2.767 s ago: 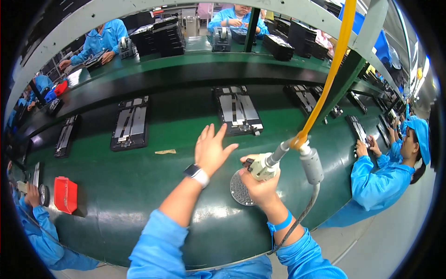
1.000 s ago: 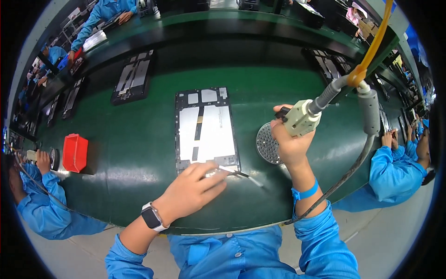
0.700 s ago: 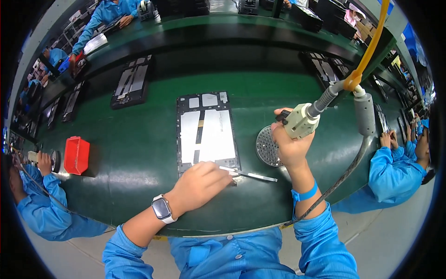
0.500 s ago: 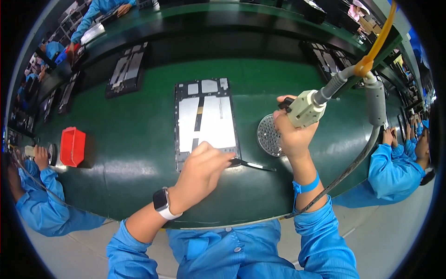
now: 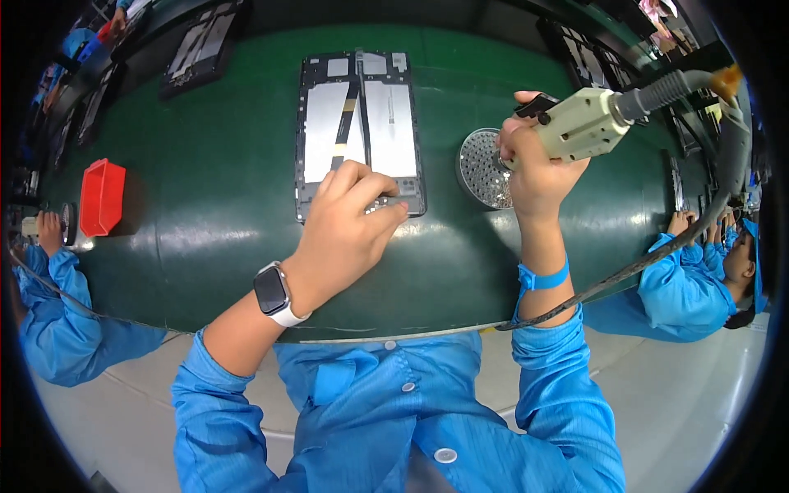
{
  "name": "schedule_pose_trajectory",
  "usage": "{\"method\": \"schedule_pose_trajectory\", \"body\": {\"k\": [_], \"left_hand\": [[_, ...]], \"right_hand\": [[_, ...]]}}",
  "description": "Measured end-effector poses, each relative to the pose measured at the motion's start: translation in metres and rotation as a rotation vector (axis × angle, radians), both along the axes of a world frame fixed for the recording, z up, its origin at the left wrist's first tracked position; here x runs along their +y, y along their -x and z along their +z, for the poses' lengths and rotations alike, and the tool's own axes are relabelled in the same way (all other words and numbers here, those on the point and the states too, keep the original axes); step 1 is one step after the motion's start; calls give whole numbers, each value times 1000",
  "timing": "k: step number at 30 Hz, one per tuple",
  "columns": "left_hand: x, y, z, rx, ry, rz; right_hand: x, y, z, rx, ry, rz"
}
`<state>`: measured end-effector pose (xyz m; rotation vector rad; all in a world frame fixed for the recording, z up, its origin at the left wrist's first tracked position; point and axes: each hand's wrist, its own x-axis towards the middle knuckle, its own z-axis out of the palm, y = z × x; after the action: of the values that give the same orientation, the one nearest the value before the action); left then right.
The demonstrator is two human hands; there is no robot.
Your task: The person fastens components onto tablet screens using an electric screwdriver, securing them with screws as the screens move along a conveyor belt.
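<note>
An opened tablet (image 5: 329, 131), with its pale inner plate and dark frame showing, lies on the green table in front of me. My left hand (image 5: 349, 218) rests over its near edge with bent fingers. From that hand, dark slim tweezers (image 5: 365, 115) extend away across the tablet toward its far edge; their near end is hidden in my fingers. My right hand (image 5: 538, 168) grips a cream-coloured electric screwdriver (image 5: 585, 125) tilted over a round dish of small screws (image 5: 478, 168). The screwdriver's tip is hidden behind my hand.
A red plastic bin (image 5: 102, 197) stands to the left. A thick grey cable (image 5: 670, 246) hangs from the screwdriver and loops down at the right. More opened tablets (image 5: 197, 45) lie at the far left and far right. Co-workers in blue (image 5: 686, 283) sit on both sides.
The tweezers have swung from pointing right to lying away over the tablet. The screwdriver has tilted further right over the dish. The whole view has shifted downward.
</note>
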<state>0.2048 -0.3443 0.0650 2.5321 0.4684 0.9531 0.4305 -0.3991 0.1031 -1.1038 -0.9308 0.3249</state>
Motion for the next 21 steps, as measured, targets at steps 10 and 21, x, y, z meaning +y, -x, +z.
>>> {"method": "schedule_pose_trajectory", "body": {"k": [10,21], "left_hand": [[2,-1,-9,-18,-107,-19],[1,0,-13,-66,-83,-3]], "right_hand": [[-10,50,-2,225,46,291],[-9,61,-8,202,107,348]]}}
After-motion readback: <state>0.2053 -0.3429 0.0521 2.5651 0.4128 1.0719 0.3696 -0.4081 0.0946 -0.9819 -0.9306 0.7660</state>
